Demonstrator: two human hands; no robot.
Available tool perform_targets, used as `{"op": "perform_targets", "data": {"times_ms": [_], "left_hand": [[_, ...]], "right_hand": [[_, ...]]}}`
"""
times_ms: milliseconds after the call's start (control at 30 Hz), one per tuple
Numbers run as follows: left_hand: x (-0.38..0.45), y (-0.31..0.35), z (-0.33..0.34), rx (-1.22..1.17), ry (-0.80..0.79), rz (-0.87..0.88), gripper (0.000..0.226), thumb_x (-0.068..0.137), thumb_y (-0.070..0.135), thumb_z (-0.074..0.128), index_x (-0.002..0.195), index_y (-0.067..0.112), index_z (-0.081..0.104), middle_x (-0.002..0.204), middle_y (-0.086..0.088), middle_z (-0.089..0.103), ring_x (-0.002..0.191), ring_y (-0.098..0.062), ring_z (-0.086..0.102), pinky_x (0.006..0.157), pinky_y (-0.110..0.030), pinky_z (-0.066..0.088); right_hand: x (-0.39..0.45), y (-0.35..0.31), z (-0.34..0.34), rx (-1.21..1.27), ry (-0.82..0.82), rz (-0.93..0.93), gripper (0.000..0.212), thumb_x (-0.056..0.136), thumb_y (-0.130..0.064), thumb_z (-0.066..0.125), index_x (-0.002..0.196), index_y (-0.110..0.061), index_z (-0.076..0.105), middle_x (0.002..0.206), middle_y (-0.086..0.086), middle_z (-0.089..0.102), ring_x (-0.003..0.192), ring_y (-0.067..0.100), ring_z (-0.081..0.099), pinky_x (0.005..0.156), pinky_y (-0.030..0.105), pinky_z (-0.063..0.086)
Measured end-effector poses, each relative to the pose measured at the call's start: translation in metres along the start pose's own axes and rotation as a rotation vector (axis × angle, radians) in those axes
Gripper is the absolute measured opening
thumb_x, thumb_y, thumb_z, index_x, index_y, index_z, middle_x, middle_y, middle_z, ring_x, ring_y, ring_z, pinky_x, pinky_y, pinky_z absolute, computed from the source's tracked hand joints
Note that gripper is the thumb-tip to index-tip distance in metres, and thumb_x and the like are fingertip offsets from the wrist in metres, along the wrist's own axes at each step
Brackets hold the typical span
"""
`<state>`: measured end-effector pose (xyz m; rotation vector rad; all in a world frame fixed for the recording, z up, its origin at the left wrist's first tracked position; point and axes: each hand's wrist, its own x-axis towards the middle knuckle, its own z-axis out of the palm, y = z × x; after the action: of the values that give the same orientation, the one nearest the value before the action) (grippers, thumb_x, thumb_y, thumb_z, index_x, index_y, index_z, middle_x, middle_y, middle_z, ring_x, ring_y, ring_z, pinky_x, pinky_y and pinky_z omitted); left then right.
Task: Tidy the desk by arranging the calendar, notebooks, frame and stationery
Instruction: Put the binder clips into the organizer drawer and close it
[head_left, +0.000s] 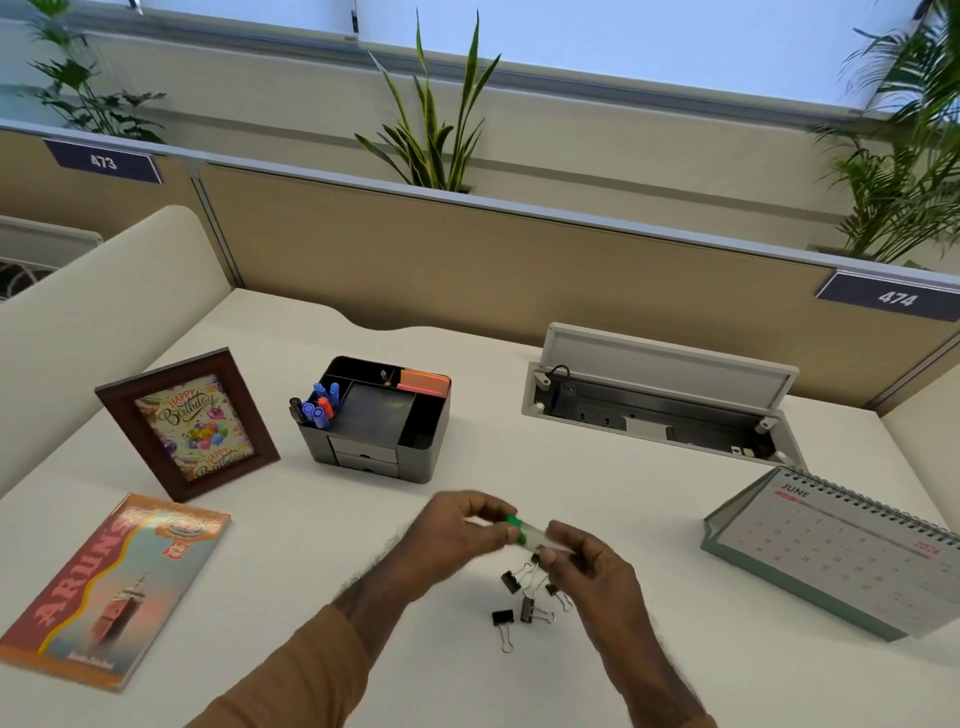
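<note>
Both hands hold a small clear tube with a green cap (531, 535) above the desk's front middle. My left hand (457, 530) pinches the green-capped end. My right hand (587, 566) grips the other end. Several black binder clips (524, 603) lie loose on the desk just below the hands. A black desk organiser (374, 421) with pens and sticky notes stands behind. A brown photo frame (189, 423) stands at the left, with a notebook (111, 587) lying flat in front of it. A desk calendar (841, 551) stands at the right.
An open cable box (660, 400) with a raised lid is set into the desk at the back right. A tan partition (467, 260) runs along the desk's far edge, with plants behind it. A cream side divider (104, 312) closes the left.
</note>
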<state>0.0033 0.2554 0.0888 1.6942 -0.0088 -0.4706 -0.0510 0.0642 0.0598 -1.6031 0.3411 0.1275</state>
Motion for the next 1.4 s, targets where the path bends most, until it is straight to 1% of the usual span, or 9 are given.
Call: {"op": "perform_targets", "data": {"times_ms": [100, 233, 433, 600, 867, 1133, 1200, 1300, 1400], "left_hand": [[0.015, 0.022, -0.038, 0.06, 0.26, 0.082, 0.026, 0.079, 0.007, 0.075, 0.105, 0.008, 0.071, 0.089, 0.001, 0.071, 0.075, -0.007, 0.066, 0.07, -0.012, 0.052], [0.04, 0.036, -0.099, 0.49, 0.514, 0.172, 0.029, 0.082, 0.02, 0.073, 0.111, 0.016, 0.07, 0.098, 0.004, 0.071, 0.087, -0.008, 0.067, 0.08, -0.021, 0.054], [0.085, 0.025, -0.108, 1.053, 0.38, 0.179, 0.03, 0.089, 0.021, 0.062, 0.118, 0.015, 0.067, 0.112, -0.005, 0.068, 0.1, -0.02, 0.062, 0.089, -0.03, 0.048], [0.105, 0.015, -0.095, 1.408, 0.288, 0.115, 0.025, 0.087, 0.022, 0.06, 0.111, 0.024, 0.068, 0.106, -0.004, 0.067, 0.097, -0.025, 0.063, 0.081, -0.034, 0.052], [0.12, 0.017, -0.088, 1.59, 0.228, -0.018, 0.019, 0.086, 0.011, 0.057, 0.098, 0.017, 0.07, 0.095, -0.004, 0.068, 0.089, -0.025, 0.066, 0.074, -0.036, 0.053], [0.123, 0.028, -0.11, 1.269, 0.117, -0.067, 0.025, 0.084, 0.034, 0.065, 0.106, 0.024, 0.071, 0.104, 0.0, 0.07, 0.095, -0.022, 0.064, 0.083, -0.035, 0.054], [0.109, 0.032, -0.118, 1.009, 0.24, 0.0, 0.025, 0.089, 0.032, 0.06, 0.111, 0.024, 0.07, 0.108, 0.002, 0.069, 0.097, -0.018, 0.063, 0.085, -0.032, 0.052], [0.081, 0.029, -0.129, 0.617, 0.547, 0.096, 0.02, 0.09, 0.021, 0.054, 0.1, 0.019, 0.072, 0.093, 0.004, 0.068, 0.087, -0.013, 0.059, 0.068, -0.023, 0.044], [0.059, -0.003, -0.137, 0.153, 0.788, -0.027, 0.018, 0.085, 0.012, 0.053, 0.085, 0.018, 0.069, 0.086, -0.005, 0.07, 0.081, -0.023, 0.061, 0.062, -0.026, 0.041]], "right_hand": [[0.0, 0.0, -0.016, -0.002, 0.065, -0.007, 0.026, 0.087, -0.022, 0.068, 0.113, -0.025, 0.065, 0.107, -0.01, 0.072, 0.094, 0.003, 0.068, 0.083, 0.031, 0.055], [-0.001, 0.01, -0.044, -0.023, 0.14, 0.017, 0.024, 0.089, -0.019, 0.065, 0.112, -0.025, 0.066, 0.113, -0.006, 0.068, 0.103, 0.013, 0.064, 0.073, 0.031, 0.054], [-0.002, 0.018, -0.058, -0.026, 0.19, 0.057, 0.022, 0.091, -0.011, 0.061, 0.108, -0.023, 0.067, 0.109, 0.0, 0.068, 0.099, 0.021, 0.064, 0.07, 0.034, 0.053], [-0.005, 0.023, -0.061, -0.045, 0.185, 0.077, 0.021, 0.09, -0.009, 0.062, 0.104, -0.024, 0.067, 0.106, 0.0, 0.069, 0.097, 0.022, 0.066, 0.068, 0.034, 0.052], [-0.008, 0.03, -0.075, -0.073, 0.208, 0.1, 0.021, 0.087, -0.008, 0.065, 0.099, -0.025, 0.069, 0.105, 0.001, 0.071, 0.093, 0.025, 0.067, 0.071, 0.037, 0.054], [-0.01, 0.031, -0.079, -0.08, 0.206, 0.102, 0.021, 0.088, -0.006, 0.063, 0.099, -0.023, 0.069, 0.103, 0.002, 0.071, 0.09, 0.025, 0.067, 0.07, 0.037, 0.053], [-0.01, 0.032, -0.08, -0.082, 0.208, 0.1, 0.021, 0.089, -0.006, 0.062, 0.099, -0.023, 0.069, 0.103, 0.002, 0.071, 0.09, 0.025, 0.068, 0.07, 0.037, 0.053], [-0.011, 0.035, -0.081, -0.086, 0.207, 0.107, 0.021, 0.089, -0.008, 0.062, 0.1, -0.024, 0.069, 0.104, 0.002, 0.071, 0.091, 0.024, 0.068, 0.07, 0.037, 0.053], [-0.012, 0.037, -0.079, -0.086, 0.196, 0.119, 0.021, 0.09, -0.008, 0.061, 0.102, -0.023, 0.068, 0.105, 0.002, 0.07, 0.092, 0.024, 0.068, 0.068, 0.035, 0.052]]}}
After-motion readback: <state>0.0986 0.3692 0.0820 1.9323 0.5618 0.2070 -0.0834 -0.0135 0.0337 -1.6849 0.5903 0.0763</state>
